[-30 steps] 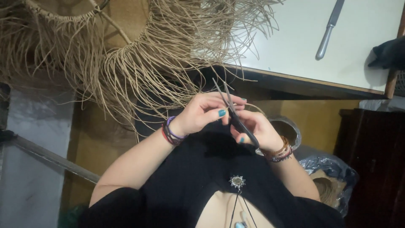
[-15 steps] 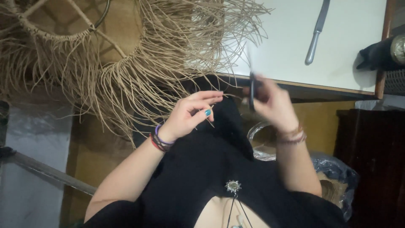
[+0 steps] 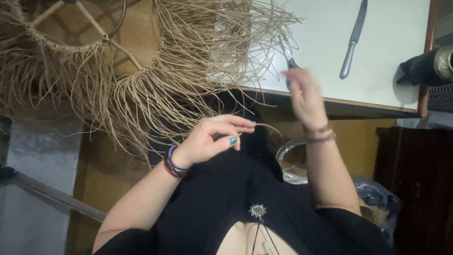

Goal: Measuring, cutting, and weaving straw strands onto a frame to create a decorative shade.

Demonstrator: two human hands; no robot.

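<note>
**Inspector:** Report the hands.

**Assistant:** Left hand point(image 3: 214, 141) is low, over the black garment. Its fingers point(image 3: 236, 128) are pinched onto one loose straw strand point(image 3: 264, 126), which curls off to the right. Right hand point(image 3: 306, 97) is raised at the desk point(image 3: 401, 56) edge and blurred. Its fingers are wrapped round the handles of the scissors point(image 3: 286, 52), whose blades point up and away over the white top. I cannot tell whether the blades are parted.

**Inspector:** And the workpiece?

**Assistant:** The straw fringe point(image 3: 188, 80) hangs from a woven rim at upper left, spilling over the desk edge toward the lap. The pinched strand sits just below its lowest ends. A knife point(image 3: 353, 40) lies on the desk, well apart from both hands.

**Inspector:** Risks?

**Assistant:** In my judgement, three. The scissor tips are close to the fringe, so they could snag or nick uncut strands. The strand is held only at the fingertips, so it could slip into the lap. With the right hand in motion, the blades could meet the left fingers if brought down carelessly.
</note>
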